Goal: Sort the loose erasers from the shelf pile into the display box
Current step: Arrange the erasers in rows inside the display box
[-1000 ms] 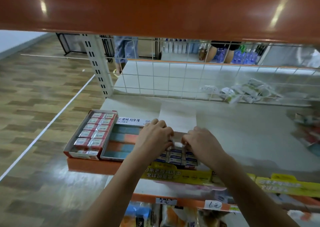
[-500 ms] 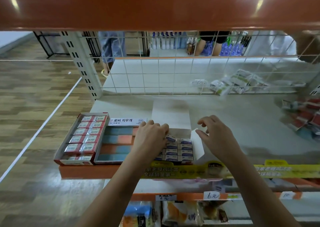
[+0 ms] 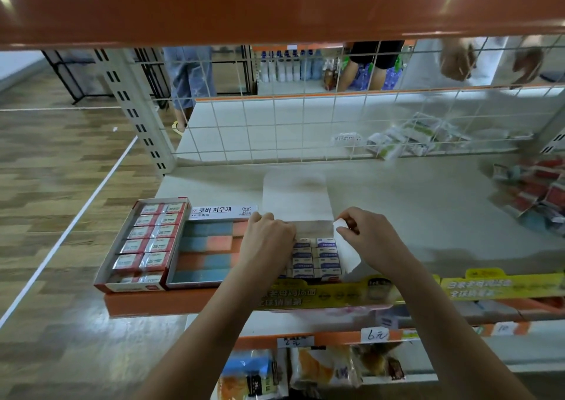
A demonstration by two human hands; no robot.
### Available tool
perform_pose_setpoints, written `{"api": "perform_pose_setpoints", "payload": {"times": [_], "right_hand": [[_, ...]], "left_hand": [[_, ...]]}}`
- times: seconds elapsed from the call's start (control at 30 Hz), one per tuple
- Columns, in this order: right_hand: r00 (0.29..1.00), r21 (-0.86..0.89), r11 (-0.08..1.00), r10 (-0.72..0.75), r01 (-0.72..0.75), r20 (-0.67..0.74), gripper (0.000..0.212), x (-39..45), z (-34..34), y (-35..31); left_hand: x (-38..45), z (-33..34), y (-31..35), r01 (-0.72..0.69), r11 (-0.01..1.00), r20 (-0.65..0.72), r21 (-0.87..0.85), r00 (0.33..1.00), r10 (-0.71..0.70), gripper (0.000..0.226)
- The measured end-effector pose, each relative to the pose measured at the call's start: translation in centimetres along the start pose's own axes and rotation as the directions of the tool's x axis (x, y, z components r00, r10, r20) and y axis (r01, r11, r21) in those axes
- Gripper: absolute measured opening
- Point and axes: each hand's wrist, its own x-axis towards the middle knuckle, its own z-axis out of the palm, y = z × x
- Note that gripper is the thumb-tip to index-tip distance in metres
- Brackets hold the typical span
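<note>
- The shelf (image 3: 397, 204) carries 3 open boxes side by side at its front edge.
- The display box (image 3: 318, 260), filled with rows of erasers (image 3: 328, 254), sits between the 2 hands, lid flap standing up behind.
- The left hand (image 3: 269, 240) rests curled over the box's left side; whether it holds anything cannot be told.
- The right hand (image 3: 371, 240) pinches the box's white side flap (image 3: 347, 251).
- Loose packets (image 3: 538, 194) lie well right of the right hand.

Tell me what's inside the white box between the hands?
The white box holds rows of small wrapped erasers. The left hand covers its left part, so the erasers there are hidden.
</note>
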Motion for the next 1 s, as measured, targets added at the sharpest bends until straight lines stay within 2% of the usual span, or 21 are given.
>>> {"api": "perform_pose_setpoints", "payload": {"times": [0.1, 0.27, 0.4, 0.53, 0.63, 0.8, 1.0], "right_hand": [[1.000, 0.043, 0.999, -0.003, 0.002, 0.006, 0.020, 0.2, 0.1, -0.1], [0.998, 0.010, 1.000, -0.018, 0.017, 0.054, 0.019, 0.4, -1.3, -0.4], [0.999, -0.101, 0.995, -0.018, 0.015, -0.033, 0.024, 0.3, -3.4, 0.1], [0.998, -0.245, 0.968, 0.048, -0.054, -0.030, 0.033, -1.3, -5.4, 2.1], [0.991, -0.287, 0.949, 0.133, -0.133, -0.021, 0.041, -3.4, -7.1, 5.0], [0.951, -0.295, 0.904, 0.286, -0.309, -0.119, 0.045, -7.8, -11.2, 11.4], [0.906, -0.303, 0.855, 0.386, -0.422, -0.172, 0.047, -11.8, -16.0, 20.9]], "left_hand": [[0.0, -0.2, 0.0, 0.002, 1.000, 0.025, 0.022, 1.000, -0.002, 0.023], [0.2, -1.1, 0.0, -0.014, 1.000, 0.008, 0.025, 1.000, 0.014, 0.029], [1.7, -2.7, 0.5, -0.105, 0.994, -0.061, -0.026, 0.993, 0.103, 0.033], [3.8, -3.9, 3.4, -0.240, 0.971, -0.137, 0.014, 0.961, 0.240, 0.035], [5.3, -4.2, 7.2, -0.338, 0.941, -0.169, -0.026, 0.929, 0.329, 0.035], [7.4, -3.7, 16.0, -0.467, 0.871, -0.159, -0.153, 0.881, 0.445, 0.036], [10.1, -1.8, 28.2, -0.531, 0.828, -0.105, -0.179, 0.847, 0.520, 0.035]]}}
